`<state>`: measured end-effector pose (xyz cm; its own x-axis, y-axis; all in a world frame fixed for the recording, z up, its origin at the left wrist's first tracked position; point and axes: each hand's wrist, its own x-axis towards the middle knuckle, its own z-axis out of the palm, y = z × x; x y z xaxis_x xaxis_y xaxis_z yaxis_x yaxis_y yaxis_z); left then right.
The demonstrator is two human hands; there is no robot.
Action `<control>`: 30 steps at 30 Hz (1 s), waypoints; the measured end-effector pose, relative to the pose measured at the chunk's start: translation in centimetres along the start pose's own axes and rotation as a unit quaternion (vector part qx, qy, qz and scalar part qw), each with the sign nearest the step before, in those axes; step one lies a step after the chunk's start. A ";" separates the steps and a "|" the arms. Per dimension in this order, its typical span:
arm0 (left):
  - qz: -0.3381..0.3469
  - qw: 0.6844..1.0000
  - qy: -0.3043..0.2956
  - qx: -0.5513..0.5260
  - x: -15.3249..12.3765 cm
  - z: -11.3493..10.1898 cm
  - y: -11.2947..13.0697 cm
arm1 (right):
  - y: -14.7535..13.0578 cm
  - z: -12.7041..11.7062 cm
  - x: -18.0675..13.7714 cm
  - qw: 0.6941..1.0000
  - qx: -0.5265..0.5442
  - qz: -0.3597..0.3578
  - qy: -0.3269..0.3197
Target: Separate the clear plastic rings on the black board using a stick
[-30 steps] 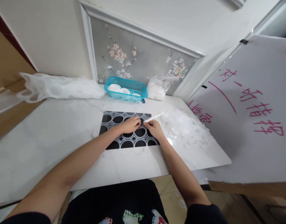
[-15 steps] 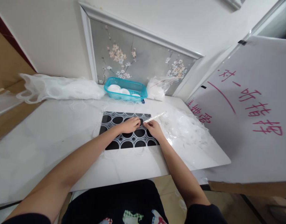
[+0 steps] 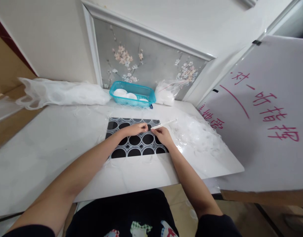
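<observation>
A black mat [image 3: 148, 139] lies on the white table under what looks like a clear sheet with rows of pale rings. Over its upper middle, my left hand [image 3: 138, 129] is closed, thumb and fingers together; whatever it pinches is too small to make out. Close by on the right, my right hand [image 3: 162, 133] pinches a thin whitish strip [image 3: 167, 123] that slants up and to the right past the mat's edge. A narrow gap separates the fingertips of the two hands.
Behind the mat stands a blue plastic basket [image 3: 131, 102] with several white round pieces. Beside it sits a clear bag [image 3: 165, 95] of white material. A heap of translucent rings [image 3: 200, 135] covers the table's right part; a long bundle of white netting-like plastic [image 3: 64, 93] lies back left. A whiteboard [image 3: 267, 158] borders the right.
My left hand has drawn slightly left, so the gap between my fingertips is a little wider. My right hand and the strip are nearly where they were.
</observation>
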<state>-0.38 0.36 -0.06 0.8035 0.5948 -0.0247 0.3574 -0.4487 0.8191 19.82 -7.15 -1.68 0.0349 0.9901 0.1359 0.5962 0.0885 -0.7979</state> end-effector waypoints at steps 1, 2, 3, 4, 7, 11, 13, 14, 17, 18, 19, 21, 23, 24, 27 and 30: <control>0.001 1.000 0.002 -0.006 -0.1 -0.1 0.0 | 0.0 0.0 0.0 1.000 0.003 0.003 -0.002; 0.002 1.000 0.005 -0.011 -0.1 -0.1 0.1 | 0.0 0.0 0.0 1.000 0.005 0.005 -0.002; 0.002 1.000 0.008 -0.015 -0.1 -0.2 0.1 | -0.1 0.0 0.0 1.000 0.008 0.007 -0.001; 0.001 1.000 0.012 -0.016 -0.1 -0.1 0.1 | -0.1 0.0 0.0 1.000 0.010 0.010 -0.001; -0.005 1.000 0.026 -0.008 0.0 0.2 -0.1 | -0.2 -0.1 -0.1 1.000 0.018 0.015 -0.001; -0.008 0.999 0.035 0.018 0.0 0.9 0.0 | -0.3 -0.1 -0.1 1.000 0.023 0.021 0.005; -0.003 0.999 0.040 0.036 0.0 1.1 0.1 | -0.3 -0.1 -0.1 0.999 0.027 0.025 0.008; 0.001 0.998 0.044 0.046 -0.1 1.2 0.2 | -0.3 -0.1 -0.1 0.999 0.028 0.027 0.009; 0.015 0.996 0.054 0.075 -0.1 1.4 0.4 | -0.4 -0.1 -0.1 0.999 0.032 0.034 0.007; 0.019 0.995 0.055 0.083 -0.1 1.5 0.4 | -0.4 -0.1 -0.1 0.999 0.033 0.037 0.006; 0.022 0.994 0.056 0.090 0.0 1.5 0.4 | -0.5 -0.2 -0.2 0.999 0.037 0.038 0.008; 0.027 0.993 0.057 0.103 0.0 1.6 0.4 | -0.6 -0.3 -0.3 0.998 0.050 0.025 0.016; 0.031 0.991 0.059 0.113 0.1 1.6 0.3 | -0.7 -0.4 -0.3 0.997 0.066 0.001 0.027; 0.033 0.991 0.061 0.117 0.1 1.6 0.2 | -0.8 -0.4 -0.4 0.997 0.073 -0.009 0.031; 0.035 0.989 0.065 0.126 0.2 1.6 0.1 | -1.1 -0.5 -0.4 0.996 0.074 -0.016 0.037; 0.038 0.988 0.066 0.134 0.2 1.7 0.0 | -1.4 -0.6 -0.5 0.997 0.059 0.012 0.038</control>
<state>0.58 -0.65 -1.06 0.7703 0.6263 0.1198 0.4258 -0.6450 0.6346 19.45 -7.85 -0.25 0.1110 0.9814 0.1564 0.4958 0.0817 -0.8646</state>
